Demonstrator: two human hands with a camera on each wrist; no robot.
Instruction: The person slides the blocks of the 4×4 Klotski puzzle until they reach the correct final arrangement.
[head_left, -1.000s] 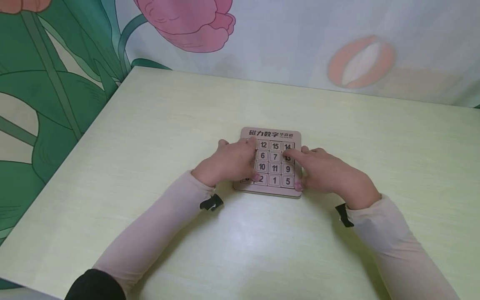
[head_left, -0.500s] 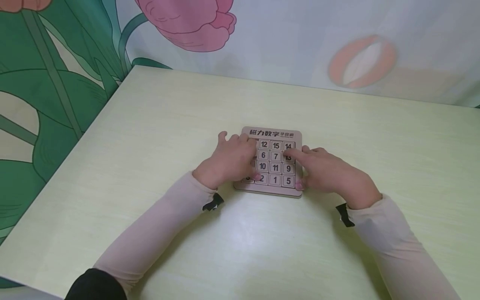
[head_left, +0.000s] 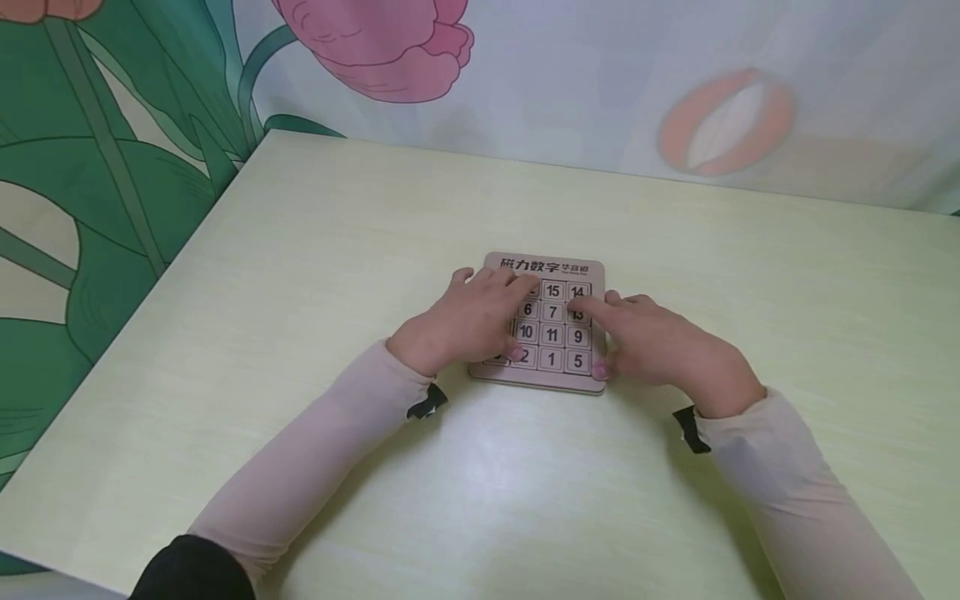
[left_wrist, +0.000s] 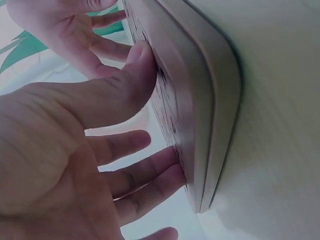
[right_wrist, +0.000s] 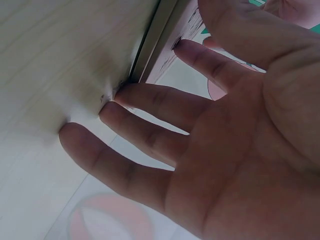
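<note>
A pinkish number slide puzzle point(head_left: 552, 336) lies flat on the table, with rows of square numbered tiles and dark lettering along its top. Over its left side spreads my left hand point(head_left: 467, 323), the thumb on the lower tiles and a fingertip at the top row, covering part of the 12. In the left wrist view, two of that hand's fingers point(left_wrist: 150, 185) touch the puzzle's face. My right hand point(head_left: 647, 342) lies at the right edge, its index fingertip on the 13 tile and thumb by the lower right corner. Its other fingers point(right_wrist: 95, 155) reach to the tabletop.
A pale yellow-green table point(head_left: 450, 500) stretches all round the puzzle. Behind it hangs a printed backdrop point(head_left: 570, 83) with a pink flower and green leaves. Black straps sit at both sleeve cuffs.
My left fingers have shifted right along the top row, now covering part of the 12 tile. The left thumb and right hand stay about where they were.
</note>
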